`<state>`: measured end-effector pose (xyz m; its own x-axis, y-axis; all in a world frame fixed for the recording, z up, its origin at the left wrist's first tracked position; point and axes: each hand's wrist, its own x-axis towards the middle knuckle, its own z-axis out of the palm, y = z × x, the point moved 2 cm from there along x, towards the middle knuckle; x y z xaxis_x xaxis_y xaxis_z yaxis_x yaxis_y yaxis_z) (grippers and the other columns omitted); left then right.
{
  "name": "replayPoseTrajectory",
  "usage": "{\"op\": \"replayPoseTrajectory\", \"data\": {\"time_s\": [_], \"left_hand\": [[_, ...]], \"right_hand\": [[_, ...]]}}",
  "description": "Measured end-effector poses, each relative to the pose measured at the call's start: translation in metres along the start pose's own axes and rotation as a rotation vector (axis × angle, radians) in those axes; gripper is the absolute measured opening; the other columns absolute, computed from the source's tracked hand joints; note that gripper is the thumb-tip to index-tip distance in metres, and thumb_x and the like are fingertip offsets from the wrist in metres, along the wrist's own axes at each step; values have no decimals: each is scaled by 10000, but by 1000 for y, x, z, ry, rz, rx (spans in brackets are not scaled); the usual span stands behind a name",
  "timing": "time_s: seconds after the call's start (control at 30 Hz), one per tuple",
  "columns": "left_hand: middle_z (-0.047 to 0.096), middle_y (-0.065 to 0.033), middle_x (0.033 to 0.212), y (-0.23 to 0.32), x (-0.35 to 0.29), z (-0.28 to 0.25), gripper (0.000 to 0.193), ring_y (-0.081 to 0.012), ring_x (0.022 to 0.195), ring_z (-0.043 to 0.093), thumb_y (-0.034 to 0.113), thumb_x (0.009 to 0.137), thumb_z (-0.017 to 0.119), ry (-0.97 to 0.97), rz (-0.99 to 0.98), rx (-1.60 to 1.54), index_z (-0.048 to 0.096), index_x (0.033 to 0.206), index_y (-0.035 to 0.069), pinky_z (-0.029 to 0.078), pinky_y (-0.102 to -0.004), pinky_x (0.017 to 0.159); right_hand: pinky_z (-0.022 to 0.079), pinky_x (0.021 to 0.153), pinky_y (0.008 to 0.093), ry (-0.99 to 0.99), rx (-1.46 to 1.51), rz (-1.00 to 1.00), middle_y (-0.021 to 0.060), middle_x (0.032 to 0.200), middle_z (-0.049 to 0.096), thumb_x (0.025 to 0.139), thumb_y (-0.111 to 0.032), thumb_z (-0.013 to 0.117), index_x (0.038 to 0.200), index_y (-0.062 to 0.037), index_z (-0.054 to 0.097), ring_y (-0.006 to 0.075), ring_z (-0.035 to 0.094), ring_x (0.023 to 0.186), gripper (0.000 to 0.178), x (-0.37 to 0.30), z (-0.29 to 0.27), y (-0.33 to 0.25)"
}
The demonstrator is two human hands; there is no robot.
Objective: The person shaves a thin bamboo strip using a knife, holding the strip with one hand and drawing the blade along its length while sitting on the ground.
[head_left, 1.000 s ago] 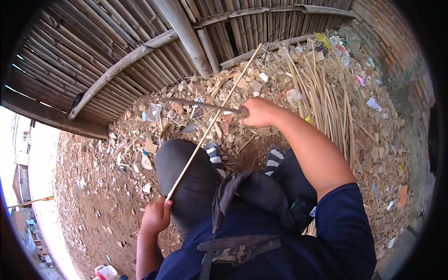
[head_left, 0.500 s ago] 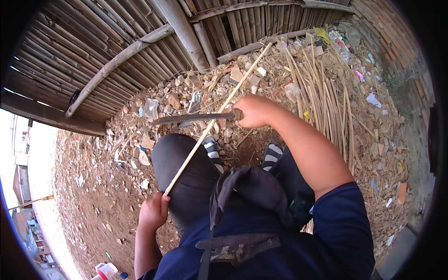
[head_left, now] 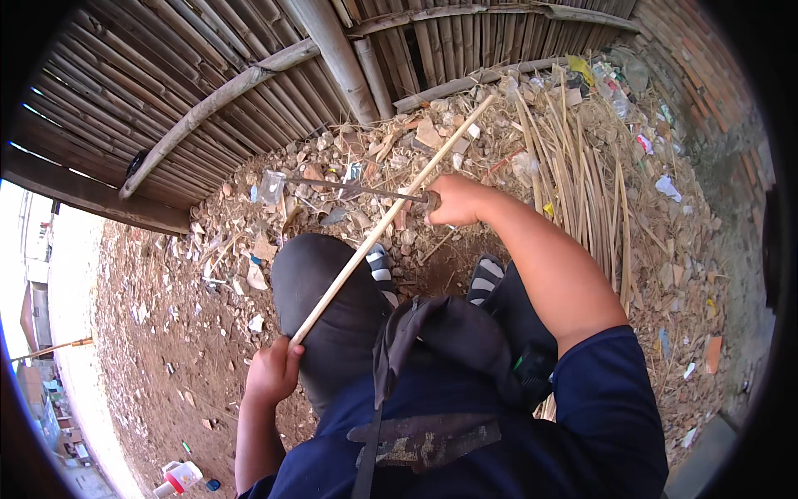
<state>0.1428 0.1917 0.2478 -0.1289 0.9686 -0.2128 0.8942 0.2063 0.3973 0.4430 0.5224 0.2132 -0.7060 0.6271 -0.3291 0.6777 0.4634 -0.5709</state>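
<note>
Bamboo strip point(head_left: 360, 257), pale and slender, has its lower end pinched in the left hand point(head_left: 274, 370), slanting forward and rightward from that grip over the left knee point(head_left: 312, 279). The right hand point(head_left: 459, 200) is clenched around a long knife's point(head_left: 332, 185) handle, its blade pointing left from the fist across the strip; contact is unclear. More split strips point(head_left: 586, 200) lie right of that fist.

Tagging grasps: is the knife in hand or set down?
In hand: the right hand is closed around the handle of the knife; its blade crosses the pale stick in view.
</note>
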Motion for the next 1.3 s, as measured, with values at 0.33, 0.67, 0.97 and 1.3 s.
{"op": "replayPoseTrajectory", "data": {"time_s": [0.33, 0.67, 0.97, 1.3], "left_hand": [[590, -246, 657, -2, 4, -3, 342, -490, 650, 599, 292, 1025, 519, -27, 23, -134, 505, 828, 12, 449, -526, 554], [610, -199, 655, -6, 9, -7, 424, -418, 650, 637, 328, 1041, 492, -56, 1, -238, 543, 785, -6, 484, -468, 596], [597, -243, 675, -3, 2, 1, 353, -480, 636, 598, 296, 1030, 495, -13, -29, -36, 519, 812, 19, 449, -547, 566], [578, -227, 605, -6, -6, 7, 313, -470, 582, 598, 305, 1017, 527, 47, -53, 65, 509, 841, 47, 453, -552, 518]], "right_hand": [[523, 748, 465, 49, -18, 41, 185, 853, 700, 797, -317, 700, 835, -59, 712, 375, 677, 840, 260, -8, -21, -16], [523, 762, 437, 229, 161, 152, 168, 879, 705, 801, -274, 711, 914, -41, 692, 319, 682, 840, 259, 9, -20, 35], [516, 760, 441, -25, -25, 108, 176, 884, 705, 787, -294, 709, 896, -37, 691, 314, 683, 843, 280, -7, -24, -25], [508, 725, 459, 12, -27, 105, 168, 804, 679, 789, -242, 661, 845, -46, 686, 339, 669, 782, 205, -10, -26, -33]]}}
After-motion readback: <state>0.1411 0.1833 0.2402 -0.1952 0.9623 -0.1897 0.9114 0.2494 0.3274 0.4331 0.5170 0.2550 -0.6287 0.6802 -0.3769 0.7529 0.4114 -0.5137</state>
